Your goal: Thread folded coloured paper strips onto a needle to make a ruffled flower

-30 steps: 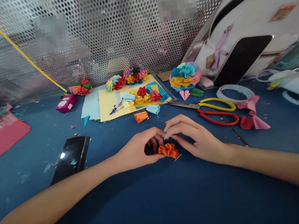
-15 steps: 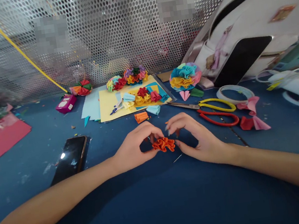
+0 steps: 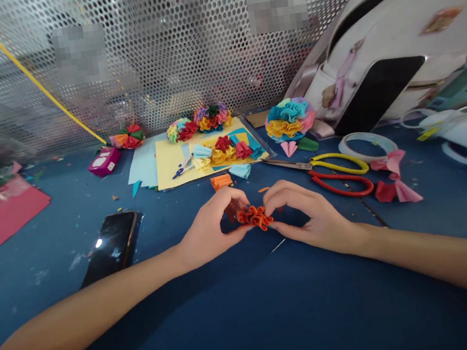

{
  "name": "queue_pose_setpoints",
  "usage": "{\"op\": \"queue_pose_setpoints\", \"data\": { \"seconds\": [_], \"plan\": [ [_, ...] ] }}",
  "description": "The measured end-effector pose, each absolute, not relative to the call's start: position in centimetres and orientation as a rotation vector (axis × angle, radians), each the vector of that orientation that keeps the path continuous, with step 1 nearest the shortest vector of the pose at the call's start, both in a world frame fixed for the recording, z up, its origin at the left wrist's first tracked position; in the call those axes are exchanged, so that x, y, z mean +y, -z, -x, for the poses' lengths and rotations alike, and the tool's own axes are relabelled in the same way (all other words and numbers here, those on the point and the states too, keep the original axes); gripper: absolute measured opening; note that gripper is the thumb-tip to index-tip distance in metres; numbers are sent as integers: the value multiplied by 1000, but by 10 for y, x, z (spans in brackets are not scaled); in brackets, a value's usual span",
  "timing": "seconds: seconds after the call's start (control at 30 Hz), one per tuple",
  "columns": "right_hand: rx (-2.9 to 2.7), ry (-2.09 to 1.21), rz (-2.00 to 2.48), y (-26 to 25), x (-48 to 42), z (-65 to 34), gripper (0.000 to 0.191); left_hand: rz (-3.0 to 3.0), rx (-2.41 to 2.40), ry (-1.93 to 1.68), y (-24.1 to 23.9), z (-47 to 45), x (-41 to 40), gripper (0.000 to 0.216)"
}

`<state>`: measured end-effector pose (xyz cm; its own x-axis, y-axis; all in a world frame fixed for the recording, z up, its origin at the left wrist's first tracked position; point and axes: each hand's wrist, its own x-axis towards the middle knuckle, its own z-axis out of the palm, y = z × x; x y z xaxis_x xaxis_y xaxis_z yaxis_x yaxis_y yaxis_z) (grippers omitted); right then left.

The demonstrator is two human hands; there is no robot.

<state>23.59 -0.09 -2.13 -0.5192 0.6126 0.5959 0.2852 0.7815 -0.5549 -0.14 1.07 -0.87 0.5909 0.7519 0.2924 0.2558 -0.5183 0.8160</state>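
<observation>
An orange ruffled paper piece (image 3: 255,217) is held between my two hands just above the blue table. My left hand (image 3: 213,218) is closed on its left end, thumb below and fingers above. On the right end, my right hand (image 3: 303,208) pinches it between thumb and curled fingers. A thin needle-like pin (image 3: 277,245) lies on the table right below the piece. Behind my hands rest a folded orange paper piece (image 3: 221,182) and a light blue one (image 3: 240,171). A small orange scrap shows beside my right fingertips.
Scissors (image 3: 339,166) with yellow and red handles lie at right, near a tape roll (image 3: 367,146) and pink folded papers (image 3: 395,172). A phone (image 3: 110,244) lies left. Colourful paper balls (image 3: 290,119), sheets (image 3: 167,167) and a backpack (image 3: 402,18) stand along the perforated metal screen.
My right fingers have closed in from beside the orange ruffled paper and now grip its right end. The piece has tilted and bunched up slightly.
</observation>
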Motion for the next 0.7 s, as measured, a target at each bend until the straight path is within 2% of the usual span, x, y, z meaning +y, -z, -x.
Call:
{"op": "queue_pose_setpoints", "data": {
  "seconds": [0.7],
  "plan": [
    [-2119,-486,592,21,-1,-234,17,-2119,777,-1019,6,2,12,22]
  ]
}}
